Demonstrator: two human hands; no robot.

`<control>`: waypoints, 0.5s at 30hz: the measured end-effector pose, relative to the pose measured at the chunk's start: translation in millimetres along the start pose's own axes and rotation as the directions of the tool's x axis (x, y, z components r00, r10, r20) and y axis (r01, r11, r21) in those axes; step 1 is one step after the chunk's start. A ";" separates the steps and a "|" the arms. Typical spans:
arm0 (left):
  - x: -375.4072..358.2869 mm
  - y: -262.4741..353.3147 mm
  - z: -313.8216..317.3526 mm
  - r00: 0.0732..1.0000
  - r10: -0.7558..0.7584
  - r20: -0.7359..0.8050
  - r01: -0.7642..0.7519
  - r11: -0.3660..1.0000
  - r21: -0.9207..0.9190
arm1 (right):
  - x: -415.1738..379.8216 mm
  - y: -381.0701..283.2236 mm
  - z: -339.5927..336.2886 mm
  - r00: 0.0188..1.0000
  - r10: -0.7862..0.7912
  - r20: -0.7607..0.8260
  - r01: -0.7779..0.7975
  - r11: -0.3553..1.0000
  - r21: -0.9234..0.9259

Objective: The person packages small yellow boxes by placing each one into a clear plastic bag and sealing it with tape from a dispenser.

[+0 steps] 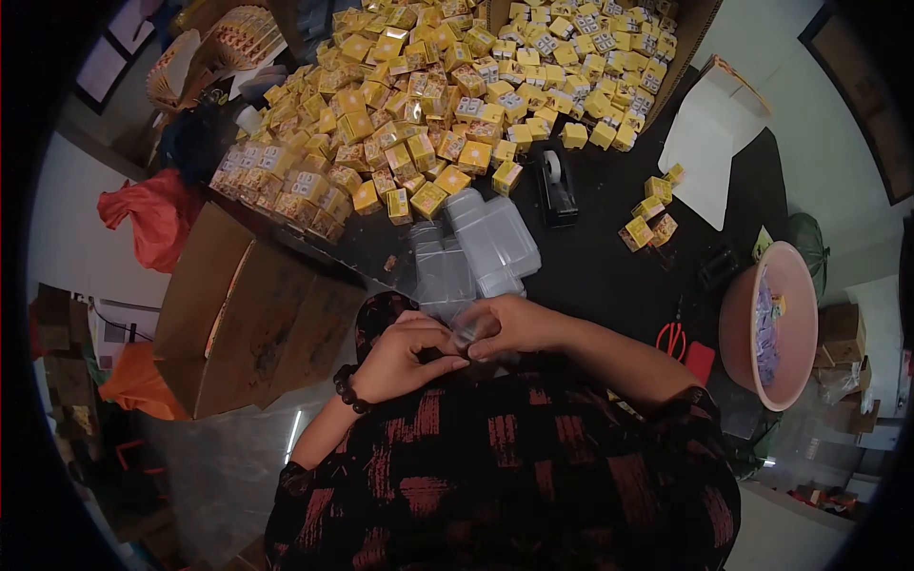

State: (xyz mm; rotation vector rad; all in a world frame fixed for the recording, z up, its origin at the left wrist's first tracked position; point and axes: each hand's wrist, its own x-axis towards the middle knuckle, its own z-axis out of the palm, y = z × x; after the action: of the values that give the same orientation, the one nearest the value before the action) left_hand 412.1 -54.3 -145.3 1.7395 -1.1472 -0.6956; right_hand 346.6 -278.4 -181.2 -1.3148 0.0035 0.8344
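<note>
Close to my body, at the table's near edge, both hands meet around a small clear plastic box, mostly hidden by my fingers. My right hand pinches it from the right. Coming in from the left with a beaded bracelet on the wrist, my left hand has curled fingers against the same clear plastic, its thumb close to the right fingertips. Just beyond the hands lie flat, folded clear plastic boxes in an overlapping stack.
A big heap of small yellow boxes covers the far table. A black tape dispenser stands right of the plastic stack. Several yellow boxes lie further right, near a pink basin and red-handled pliers. Cardboard cartons stand left.
</note>
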 end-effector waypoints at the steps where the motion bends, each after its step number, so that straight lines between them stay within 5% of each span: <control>1: -0.5 0.4 1.6 1.000 -0.016 0.009 0.015 0.998 0.069 | -1.3 -4.1 -3.7 0.997 0.050 -0.062 -0.065 0.961 -0.268; 3: -4.1 -0.9 3.7 0.999 -0.033 0.017 0.030 0.990 0.138 | -15.4 5.3 -30.3 0.929 -0.232 -0.288 0.115 0.921 -0.371; 4: -7.5 -4.5 4.1 0.999 -0.029 0.031 0.025 0.992 0.127 | -30.8 -5.5 -49.3 0.695 -0.451 -0.560 0.127 0.843 -0.522; 5: -11.0 -8.9 5.5 0.999 -0.026 0.043 0.021 0.993 0.114 | -47.5 -8.9 -81.9 0.349 -0.672 -0.653 -0.152 0.646 -0.748; 6: -14.2 -17.1 9.4 0.999 -0.027 0.040 0.022 0.993 0.113 | -70.5 -4.7 -120.0 0.128 -0.758 -0.640 -0.492 0.511 -0.704; 7: -17.0 -27.9 14.4 0.988 -0.102 0.114 0.120 0.979 -0.166 | -90.6 1.1 -138.3 -0.015 -0.710 -0.704 -0.720 0.496 -0.485; 8: -18.6 -33.1 16.9 0.968 -0.150 0.203 0.225 0.877 -0.424 | -106.7 11.6 -159.0 -0.032 -0.586 -0.810 -0.774 0.527 -0.351; 10: -14.0 -29.2 20.2 0.950 -0.222 0.222 0.309 0.783 -0.539 | -124.7 28.2 -190.9 -0.058 -0.452 -0.890 -0.819 0.531 -0.217; 12: -11.6 -29.2 19.6 0.923 -0.292 0.250 0.384 0.664 -0.642 | -131.6 39.9 -210.6 0.102 -0.333 -0.937 -0.630 0.708 -0.320; 13: -10.7 -31.7 17.5 0.935 -0.292 0.199 0.350 0.684 -0.640 | -132.6 49.7 -218.1 0.111 -0.334 -0.936 -0.628 0.706 -0.326; 15: -6.9 -26.0 8.8 0.949 -0.308 0.064 0.280 0.736 -0.616 | -128.8 64.2 -227.8 0.076 -0.611 -0.788 -0.502 0.659 -0.560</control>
State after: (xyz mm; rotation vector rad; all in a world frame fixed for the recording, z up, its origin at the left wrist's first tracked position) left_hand 412.4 -47.4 -172.8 1.3508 -0.5052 -1.0844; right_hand 321.0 -538.8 -245.1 -2.5305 0.8436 -0.5700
